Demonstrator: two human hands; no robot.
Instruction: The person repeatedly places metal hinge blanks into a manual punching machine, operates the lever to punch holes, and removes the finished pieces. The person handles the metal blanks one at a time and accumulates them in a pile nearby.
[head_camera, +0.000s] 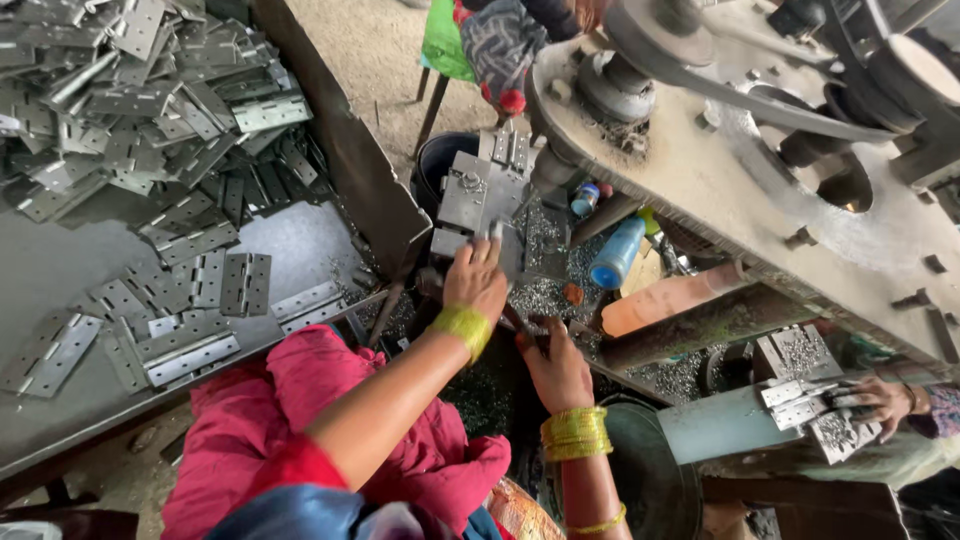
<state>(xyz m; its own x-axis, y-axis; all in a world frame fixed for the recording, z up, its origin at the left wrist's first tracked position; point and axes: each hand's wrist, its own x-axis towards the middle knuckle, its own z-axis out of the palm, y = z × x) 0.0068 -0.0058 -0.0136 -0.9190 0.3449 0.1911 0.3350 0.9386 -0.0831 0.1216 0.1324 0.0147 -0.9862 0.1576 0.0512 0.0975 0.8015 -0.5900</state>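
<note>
Under the left hand (476, 280), a hinge plate (478, 195) is being pressed flat; the right hand (556, 368) is being kept clenched on a hidden handle, fingers likely risking pinching.

Grey metal hinge (497, 243), flat on drill fixture (478, 195)

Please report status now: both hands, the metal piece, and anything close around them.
Left hand pressing hinge plate on the machine bed. Right hand low beside it, grip unclear. Blue bottle and metal shavings close by.
</note>
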